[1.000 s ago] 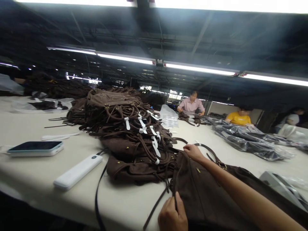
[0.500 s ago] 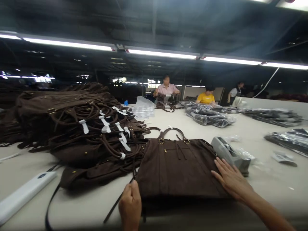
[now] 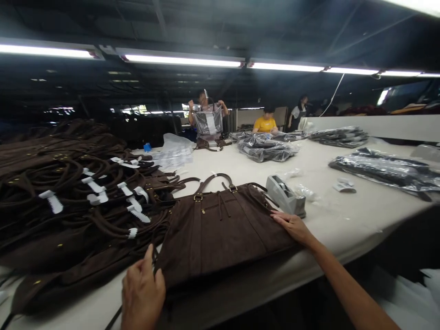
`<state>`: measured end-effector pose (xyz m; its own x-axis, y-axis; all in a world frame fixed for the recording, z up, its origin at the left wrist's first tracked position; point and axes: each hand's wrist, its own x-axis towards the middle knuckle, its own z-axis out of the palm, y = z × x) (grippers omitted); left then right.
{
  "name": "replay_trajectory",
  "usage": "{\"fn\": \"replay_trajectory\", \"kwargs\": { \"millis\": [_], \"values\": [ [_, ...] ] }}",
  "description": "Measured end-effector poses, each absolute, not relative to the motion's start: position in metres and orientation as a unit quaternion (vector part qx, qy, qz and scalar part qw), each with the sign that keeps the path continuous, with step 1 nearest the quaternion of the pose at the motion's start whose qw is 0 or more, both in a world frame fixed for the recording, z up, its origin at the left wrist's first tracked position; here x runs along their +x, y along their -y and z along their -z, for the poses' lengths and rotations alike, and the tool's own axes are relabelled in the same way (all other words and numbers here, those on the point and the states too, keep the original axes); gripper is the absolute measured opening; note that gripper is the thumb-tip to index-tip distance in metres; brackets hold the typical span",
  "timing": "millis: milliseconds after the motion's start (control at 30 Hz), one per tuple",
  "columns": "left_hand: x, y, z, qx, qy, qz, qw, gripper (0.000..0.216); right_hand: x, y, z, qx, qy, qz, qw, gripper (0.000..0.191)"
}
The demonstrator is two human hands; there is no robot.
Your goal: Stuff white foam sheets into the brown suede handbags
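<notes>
A brown suede handbag (image 3: 220, 229) lies flat on the white table (image 3: 343, 215) in front of me, its handles pointing away. My left hand (image 3: 142, 291) rests on the bag's near left corner, fingers loosely spread with the thumb up. Its dark strap runs under that hand. My right hand (image 3: 292, 225) lies flat and open on the bag's right edge, just in front of a grey tape dispenser (image 3: 285, 195).
A big pile of the same brown bags (image 3: 68, 206) with white tags fills the left. Bags wrapped in clear plastic (image 3: 264, 147) lie farther back and right (image 3: 388, 170). Three people work at the far end; one holds up a plastic bag (image 3: 208, 120).
My view has swung right. My left hand has opened from a closed grip on the strap to rest on the bag's corner. My right hand stays flat on the bag's right edge.
</notes>
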<state>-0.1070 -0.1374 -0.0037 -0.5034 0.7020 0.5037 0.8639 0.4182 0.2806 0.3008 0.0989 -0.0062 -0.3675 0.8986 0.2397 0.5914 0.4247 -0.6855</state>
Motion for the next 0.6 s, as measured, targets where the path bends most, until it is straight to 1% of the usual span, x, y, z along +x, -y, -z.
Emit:
{"fn": "replay_trajectory", "kwargs": {
  "millis": [33,67,100,167,200,233,267,300,333,467,533,600],
  "values": [
    [-0.108,0.132,-0.003,-0.536,0.794,0.209,0.194,0.055,0.302,-0.099,0.005,-0.47,0.782,-0.263,0.315,0.04],
    [-0.107,0.125,-0.013,-0.595,0.76,0.158,0.206,0.058,0.302,-0.099,0.004,-0.473,0.777,-0.265,0.321,0.037],
    [-0.103,0.115,-0.025,-0.648,0.727,0.114,0.194,0.063,0.301,-0.098,0.002,-0.479,0.773,-0.263,0.323,0.034],
    [-0.088,0.09,-0.053,-0.739,0.66,0.052,0.123,0.07,0.297,-0.094,-0.002,-0.483,0.77,-0.262,0.324,0.03],
    [-0.076,0.074,-0.067,-0.778,0.622,0.035,0.079,0.069,0.296,-0.093,-0.004,-0.481,0.77,-0.263,0.325,0.028],
    [-0.062,0.059,-0.077,-0.811,0.583,0.026,0.042,0.065,0.296,-0.092,-0.006,-0.478,0.772,-0.264,0.326,0.027],
    [-0.048,0.044,-0.084,-0.833,0.552,0.027,0.021,0.056,0.296,-0.092,-0.007,-0.472,0.774,-0.265,0.327,0.026],
    [-0.034,0.031,-0.085,-0.848,0.528,0.032,0.019,0.047,0.297,-0.092,-0.008,-0.466,0.777,-0.266,0.329,0.026],
    [-0.02,0.021,-0.082,-0.858,0.511,0.042,0.03,0.043,0.298,-0.093,-0.008,-0.459,0.779,-0.269,0.332,0.025],
    [0.005,0.013,-0.034,-0.884,0.464,0.043,0.043,0.051,0.299,-0.099,-0.002,-0.435,0.779,-0.273,0.358,0.021],
    [0.003,0.019,-0.013,-0.886,0.462,0.029,0.038,0.051,0.296,-0.1,-0.002,-0.431,0.779,-0.252,0.38,0.021],
    [-0.002,0.023,-0.004,-0.886,0.461,0.017,0.034,0.053,0.296,-0.092,-0.005,-0.431,0.773,-0.204,0.418,0.022]
  ]
}}
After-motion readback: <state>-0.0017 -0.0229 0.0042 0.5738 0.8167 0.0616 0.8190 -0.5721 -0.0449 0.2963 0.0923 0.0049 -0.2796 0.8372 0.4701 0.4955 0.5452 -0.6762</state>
